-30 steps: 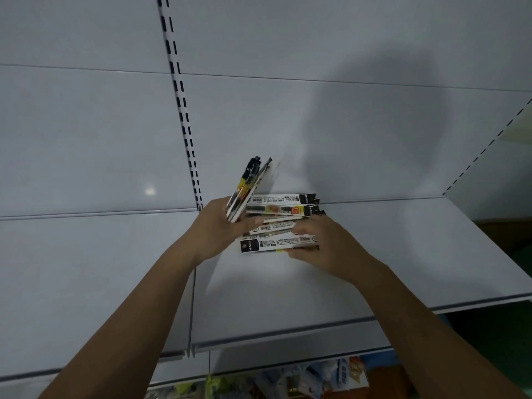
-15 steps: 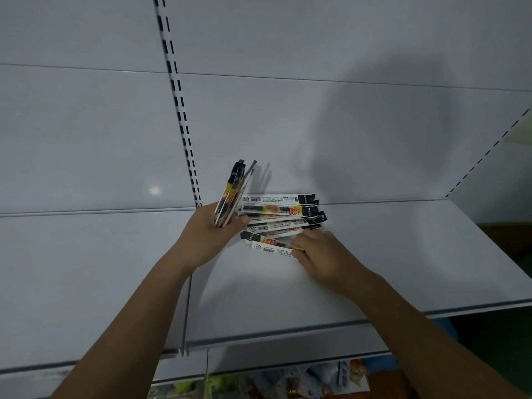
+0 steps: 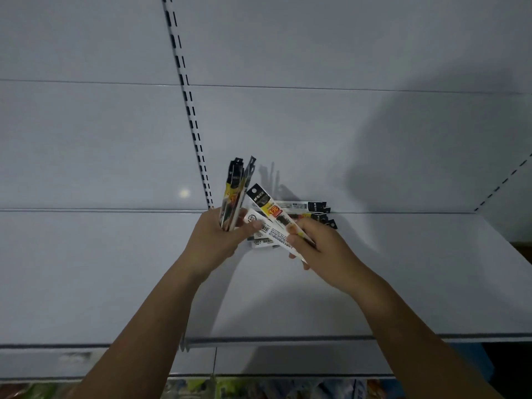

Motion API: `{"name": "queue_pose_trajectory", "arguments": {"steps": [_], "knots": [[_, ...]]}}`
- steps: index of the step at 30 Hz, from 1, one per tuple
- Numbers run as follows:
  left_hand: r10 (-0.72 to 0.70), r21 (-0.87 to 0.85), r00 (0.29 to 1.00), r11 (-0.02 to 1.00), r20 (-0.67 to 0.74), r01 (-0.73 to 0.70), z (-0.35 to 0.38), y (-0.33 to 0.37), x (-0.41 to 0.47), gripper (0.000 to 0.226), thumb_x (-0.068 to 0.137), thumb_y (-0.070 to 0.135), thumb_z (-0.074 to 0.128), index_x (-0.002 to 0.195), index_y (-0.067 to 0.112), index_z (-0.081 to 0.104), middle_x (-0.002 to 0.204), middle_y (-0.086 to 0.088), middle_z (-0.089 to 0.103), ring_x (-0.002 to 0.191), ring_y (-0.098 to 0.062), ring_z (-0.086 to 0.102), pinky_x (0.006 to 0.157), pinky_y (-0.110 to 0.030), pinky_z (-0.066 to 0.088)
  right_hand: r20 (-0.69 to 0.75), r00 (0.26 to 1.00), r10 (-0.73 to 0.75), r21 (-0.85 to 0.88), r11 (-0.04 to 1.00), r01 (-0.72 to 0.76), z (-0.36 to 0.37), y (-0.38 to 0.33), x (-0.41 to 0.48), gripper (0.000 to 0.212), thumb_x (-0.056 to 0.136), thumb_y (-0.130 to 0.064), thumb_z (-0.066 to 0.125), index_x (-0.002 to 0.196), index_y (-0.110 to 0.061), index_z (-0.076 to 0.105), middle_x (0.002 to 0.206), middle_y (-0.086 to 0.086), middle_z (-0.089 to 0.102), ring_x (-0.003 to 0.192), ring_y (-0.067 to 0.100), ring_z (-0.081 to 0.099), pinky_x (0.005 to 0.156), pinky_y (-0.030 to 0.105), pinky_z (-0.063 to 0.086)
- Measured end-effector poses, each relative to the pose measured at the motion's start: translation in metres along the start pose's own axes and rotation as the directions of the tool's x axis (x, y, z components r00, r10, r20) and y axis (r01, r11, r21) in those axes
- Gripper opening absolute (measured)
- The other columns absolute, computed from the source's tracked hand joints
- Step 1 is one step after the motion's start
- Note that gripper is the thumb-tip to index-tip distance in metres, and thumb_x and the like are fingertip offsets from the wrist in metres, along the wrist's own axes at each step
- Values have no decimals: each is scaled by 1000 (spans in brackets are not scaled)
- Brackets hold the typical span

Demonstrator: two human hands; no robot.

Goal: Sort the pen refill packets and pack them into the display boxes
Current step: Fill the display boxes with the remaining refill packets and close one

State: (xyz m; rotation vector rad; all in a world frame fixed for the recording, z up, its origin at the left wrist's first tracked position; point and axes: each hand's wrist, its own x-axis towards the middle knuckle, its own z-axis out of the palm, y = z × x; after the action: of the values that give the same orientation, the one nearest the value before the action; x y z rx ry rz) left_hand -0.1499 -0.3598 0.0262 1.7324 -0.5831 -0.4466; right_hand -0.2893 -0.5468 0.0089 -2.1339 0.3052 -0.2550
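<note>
My left hand [image 3: 218,240] grips an upright bundle of pen refill packets [image 3: 234,194], their black tops pointing up. My right hand [image 3: 319,246] pinches two packets lifted off the shelf: one with a black-and-yellow front [image 3: 267,205] and a white-backed one [image 3: 266,230] below it, both slanting up toward the left hand. More packets [image 3: 312,210] lie flat in a small pile on the white shelf [image 3: 403,283] behind my right hand, against the back wall. No display box is in view.
The white back panel has a slotted upright [image 3: 190,110] running down to the shelf just behind the left hand. The shelf's front edge [image 3: 316,338] runs across below my forearms. Colourful packaged goods [image 3: 201,388] show on a lower level.
My right hand has picked two packets up from the pile and brought them up and left toward the bundle in my left hand. The left hand has stayed about where it was.
</note>
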Motion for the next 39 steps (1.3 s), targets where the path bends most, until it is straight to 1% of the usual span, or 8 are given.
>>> {"name": "queue_pose_trajectory", "arguments": {"steps": [4,8,12,20,26,30,32,39], "knots": [[-45,19,994,999,-103,47,-12,-2,-14,22,90,30,81,90,9,75,57,-3,57,49,-18,40,46,-28,36,-13,999,-45,136,990,46,12,-4,9,7,103,-20,63,101,-20,69,86,-7,73,56,7,63,51,29,52],[-71,-15,975,997,-210,70,-38,-6,-45,18,95,23,75,91,5,76,54,3,57,47,-16,37,42,-23,31,16,997,-70,247,967,64,29,-8,17,17,100,-21,68,86,-10,67,65,3,65,45,16,54,46,29,46],[-97,-30,942,995,-320,92,-73,-16,-76,20,99,26,71,93,9,76,56,-5,52,48,-18,39,41,-24,29,87,991,-102,348,935,66,55,-22,18,21,100,-21,69,79,-18,67,58,0,59,46,17,53,47,31,46],[-114,-3,939,993,-323,120,-148,-38,-137,7,95,14,74,91,9,76,58,-7,47,51,-20,38,46,-26,31,34,998,-51,524,851,26,125,-76,34,16,92,-18,79,88,-4,71,61,-3,59,52,16,50,51,30,42],[-70,98,933,989,-354,112,-238,-53,-210,14,95,22,76,87,11,76,53,12,54,46,-4,48,48,-18,39,127,992,15,640,763,-94,238,-174,40,22,104,-25,63,90,-7,67,66,-5,58,53,12,41,50,25,38],[-106,-94,814,994,-571,64,-315,-77,-272,22,95,29,76,88,8,75,63,-11,45,56,-22,40,49,-32,34,293,956,27,757,604,-250,333,-245,25,38,109,-38,50,93,-6,63,73,8,58,47,14,28,51,30,21],[-135,-162,719,986,-681,32,-352,-89,-298,22,94,29,76,93,7,76,72,-13,48,62,-24,43,50,-33,38,359,933,-20,736,620,-270,381,-274,12,40,109,-40,49,104,-5,68,74,7,61,46,14,28,52,31,19],[-171,-214,442,976,-880,-50,-456,-116,-373,9,94,28,75,85,28,78,74,2,69,65,-18,60,54,-32,47,501,837,-219,592,793,-146,531,-368,-45,20,110,-19,47,118,-18,65,98,4,79,77,20,67,67,33,54]]}}
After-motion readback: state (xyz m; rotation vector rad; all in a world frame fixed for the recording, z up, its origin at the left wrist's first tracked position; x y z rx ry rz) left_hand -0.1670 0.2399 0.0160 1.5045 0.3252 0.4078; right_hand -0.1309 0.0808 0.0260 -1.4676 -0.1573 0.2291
